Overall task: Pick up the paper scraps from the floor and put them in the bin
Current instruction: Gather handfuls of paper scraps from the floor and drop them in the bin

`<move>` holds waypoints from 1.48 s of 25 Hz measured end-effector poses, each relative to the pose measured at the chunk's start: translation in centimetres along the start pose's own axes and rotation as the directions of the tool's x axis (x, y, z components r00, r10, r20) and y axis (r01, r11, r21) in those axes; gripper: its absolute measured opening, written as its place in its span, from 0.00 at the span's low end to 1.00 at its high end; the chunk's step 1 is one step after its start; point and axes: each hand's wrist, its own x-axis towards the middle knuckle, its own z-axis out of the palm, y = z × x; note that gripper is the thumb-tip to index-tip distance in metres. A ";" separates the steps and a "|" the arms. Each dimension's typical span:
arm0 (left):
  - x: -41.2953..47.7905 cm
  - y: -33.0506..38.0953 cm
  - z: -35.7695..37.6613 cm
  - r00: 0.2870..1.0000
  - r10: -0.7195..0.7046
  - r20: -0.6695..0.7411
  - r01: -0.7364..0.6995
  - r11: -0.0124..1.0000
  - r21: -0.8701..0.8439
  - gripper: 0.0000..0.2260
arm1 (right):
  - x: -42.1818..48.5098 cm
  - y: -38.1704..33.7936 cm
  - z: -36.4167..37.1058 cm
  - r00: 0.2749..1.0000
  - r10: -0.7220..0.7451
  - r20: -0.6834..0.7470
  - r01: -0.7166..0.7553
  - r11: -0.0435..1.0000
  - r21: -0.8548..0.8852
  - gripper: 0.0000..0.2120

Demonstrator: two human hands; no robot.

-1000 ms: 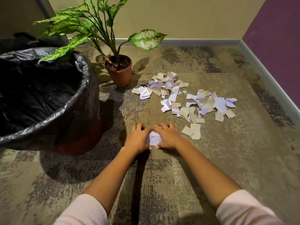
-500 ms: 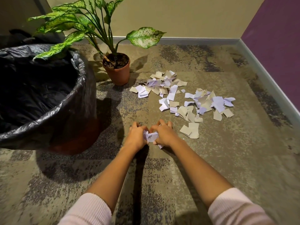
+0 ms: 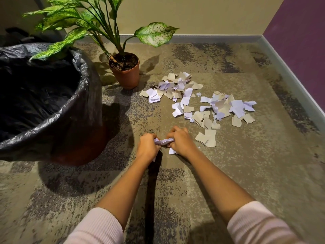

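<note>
Corner of a room, mottled brown-grey carpet floor (image 3: 246, 173). Well left of the fingers stood the bin (image 3: 77, 120), lined with glossy, crinkled black plastic; no paper showed inside. The left hand (image 3: 147, 147) had its fingers curled round one end of a crumpled lilac-white wad (image 3: 163, 141), and the right hand (image 3: 181, 143) gripped the other end, low over the floor. Beyond the fingers and to their right, the scatter (image 3: 202, 103) lay ungathered: flat torn pieces of tan card and pale paper. Judged early: one handful gathered, most left.
</note>
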 end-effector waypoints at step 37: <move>-4.6 0.5 -32.4 0.815 -0.070 -0.575 -0.180 0.912 -0.367 0.11 | 3.8 -26.8 -17.6 0.949 0.001 -0.314 0.287 0.404 0.869 0.08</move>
